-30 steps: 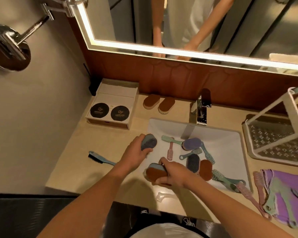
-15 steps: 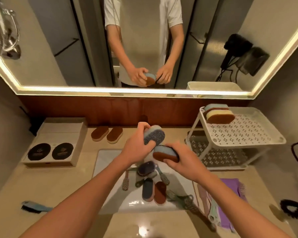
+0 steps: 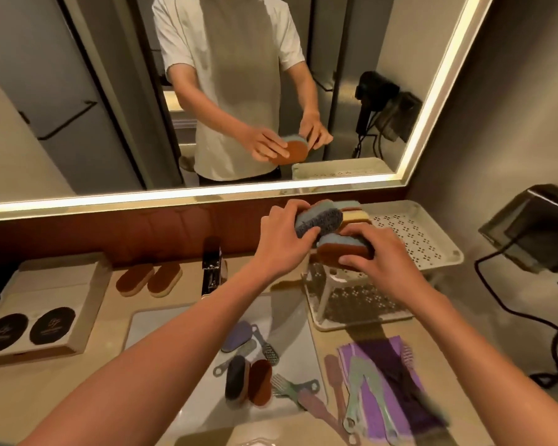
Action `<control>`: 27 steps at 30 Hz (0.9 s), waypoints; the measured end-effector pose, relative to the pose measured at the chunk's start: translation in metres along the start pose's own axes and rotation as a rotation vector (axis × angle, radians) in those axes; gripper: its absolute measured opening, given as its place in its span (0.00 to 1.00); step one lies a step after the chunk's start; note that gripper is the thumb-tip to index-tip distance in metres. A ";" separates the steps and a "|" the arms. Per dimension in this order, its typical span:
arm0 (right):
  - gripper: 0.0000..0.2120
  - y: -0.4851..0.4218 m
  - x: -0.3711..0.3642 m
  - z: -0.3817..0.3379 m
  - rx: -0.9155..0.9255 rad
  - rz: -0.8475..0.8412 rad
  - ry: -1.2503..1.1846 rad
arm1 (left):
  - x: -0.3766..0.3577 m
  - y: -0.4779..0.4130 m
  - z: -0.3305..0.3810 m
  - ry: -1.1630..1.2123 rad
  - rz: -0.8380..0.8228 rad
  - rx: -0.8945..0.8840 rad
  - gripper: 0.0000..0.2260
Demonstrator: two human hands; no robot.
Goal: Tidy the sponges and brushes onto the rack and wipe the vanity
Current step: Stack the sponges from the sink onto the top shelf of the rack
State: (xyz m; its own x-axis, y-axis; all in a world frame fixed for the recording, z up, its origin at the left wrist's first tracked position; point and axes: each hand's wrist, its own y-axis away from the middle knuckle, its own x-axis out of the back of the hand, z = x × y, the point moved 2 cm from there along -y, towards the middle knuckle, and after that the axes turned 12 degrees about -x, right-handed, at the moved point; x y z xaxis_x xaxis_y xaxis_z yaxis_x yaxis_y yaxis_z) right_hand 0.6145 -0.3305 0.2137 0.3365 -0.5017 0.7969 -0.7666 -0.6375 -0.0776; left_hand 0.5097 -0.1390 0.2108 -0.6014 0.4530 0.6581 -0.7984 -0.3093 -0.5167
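My left hand [image 3: 279, 239] grips a blue-grey sponge [image 3: 319, 222] at the left end of the white rack's top shelf [image 3: 422, 239]. Right beside it, my right hand [image 3: 377, 255] holds a brown and blue sponge [image 3: 342, 251] over the shelf's front left corner. Behind them a yellow sponge [image 3: 355, 216] lies on the shelf. Several sponges [image 3: 248, 379] and brushes [image 3: 298, 389] lie in the sink [image 3: 161, 323]. More brushes [image 3: 358, 381] rest on a purple cloth [image 3: 397, 387] on the vanity.
Two brown sponges [image 3: 149, 280] lie by the back wall left of the tap [image 3: 211, 273]. A box with two black discs [image 3: 33, 320] stands at far left. A black cable [image 3: 525, 313] trails at right. The rack's lower shelf [image 3: 361, 304] is perforated.
Both hands have carried their sponges up and to the right, from above the sink to the rack's top shelf. The view has swung right with them.
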 end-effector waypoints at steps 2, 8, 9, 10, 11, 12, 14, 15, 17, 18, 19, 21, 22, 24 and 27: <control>0.21 -0.008 0.005 0.019 -0.054 0.010 -0.021 | -0.020 -0.011 0.007 -0.040 -0.040 -0.004 0.16; 0.19 -0.024 0.007 0.064 -0.154 0.063 -0.073 | -0.070 -0.036 0.018 -0.052 -0.106 -0.090 0.18; 0.19 -0.027 0.006 0.070 -0.171 0.063 -0.071 | -0.075 -0.040 0.019 -0.081 -0.112 -0.095 0.19; 0.19 -0.029 0.004 0.072 -0.186 0.067 -0.077 | -0.078 -0.042 0.018 -0.100 -0.121 -0.099 0.20; 0.18 -0.030 0.002 0.072 -0.201 0.066 -0.091 | -0.079 -0.042 0.016 -0.108 -0.128 -0.099 0.20; 0.17 -0.031 0.001 0.072 -0.210 0.062 -0.111 | -0.080 -0.043 0.015 -0.111 -0.143 -0.096 0.21; 0.17 -0.032 -0.001 0.071 -0.215 0.036 -0.134 | -0.084 -0.043 0.014 -0.108 -0.182 -0.085 0.22; 0.17 -0.032 -0.002 0.071 -0.213 0.022 -0.132 | -0.085 -0.043 0.014 -0.106 -0.201 -0.077 0.22; 0.17 -0.034 -0.005 0.072 -0.214 0.009 -0.131 | -0.090 -0.045 0.015 -0.105 -0.227 -0.058 0.22; 0.17 -0.035 -0.007 0.073 -0.216 0.009 -0.132 | -0.092 -0.045 0.016 -0.098 -0.234 -0.044 0.22; 0.17 -0.036 -0.009 0.073 -0.217 0.012 -0.136 | -0.093 -0.044 0.016 -0.087 -0.239 -0.025 0.21; 0.18 -0.037 -0.012 0.073 -0.215 0.022 -0.141 | -0.095 -0.042 0.017 -0.055 -0.245 0.005 0.20; 0.18 -0.038 -0.013 0.073 -0.210 0.020 -0.148 | -0.096 -0.040 0.017 -0.041 -0.248 0.008 0.19; 0.20 -0.040 -0.017 0.071 -0.192 0.005 -0.154 | -0.096 -0.036 0.017 -0.016 -0.251 -0.002 0.17; 0.22 -0.042 -0.025 0.068 -0.191 0.014 -0.137 | -0.095 -0.030 0.015 0.008 -0.251 0.002 0.17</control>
State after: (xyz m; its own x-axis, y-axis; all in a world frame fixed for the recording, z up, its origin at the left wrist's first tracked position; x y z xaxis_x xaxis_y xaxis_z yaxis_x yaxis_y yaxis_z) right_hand 0.6754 -0.3305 0.1564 0.3862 -0.5926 0.7069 -0.8568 -0.5143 0.0369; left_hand 0.5906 -0.1854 0.1718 -0.3839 0.5228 0.7611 -0.9228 -0.1876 -0.3366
